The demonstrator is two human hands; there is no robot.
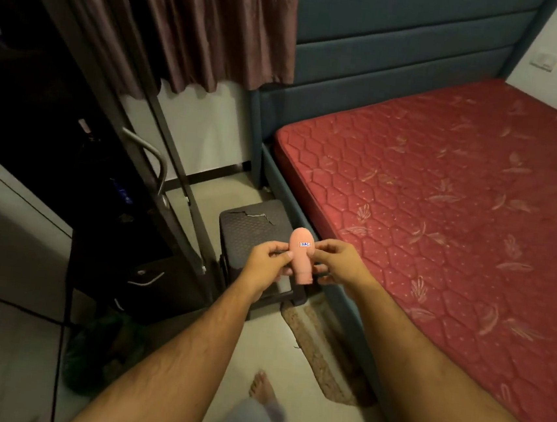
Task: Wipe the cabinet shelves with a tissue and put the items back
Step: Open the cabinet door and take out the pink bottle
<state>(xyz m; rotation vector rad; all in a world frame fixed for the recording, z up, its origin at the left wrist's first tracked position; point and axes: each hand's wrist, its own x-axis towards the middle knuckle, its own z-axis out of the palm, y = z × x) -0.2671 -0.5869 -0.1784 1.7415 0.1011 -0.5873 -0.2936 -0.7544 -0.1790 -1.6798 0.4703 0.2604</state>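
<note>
Fingers of left hand [267, 260] and right hand [336, 264] pinched the pink bottle [301, 255]; cabinet [42, 103] at ten o'clock; light fingertip pinches risked dropping it.

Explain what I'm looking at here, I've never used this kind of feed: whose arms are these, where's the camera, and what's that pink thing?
There is no machine here. The one picture comes from a wide-angle camera worn on a person's head, looking forward and down, so the two bare arms are the wearer's own. The left hand and right hand both pinch a small pink bottle by its sides; it carries a small white label, with its neck pointing down. Below it on the floor stands a dark stool. To the right is a bed with a red mattress; to the left, a dark open cabinet whose contents are too dim to make out. A bare foot shows at the bottom.
</note>
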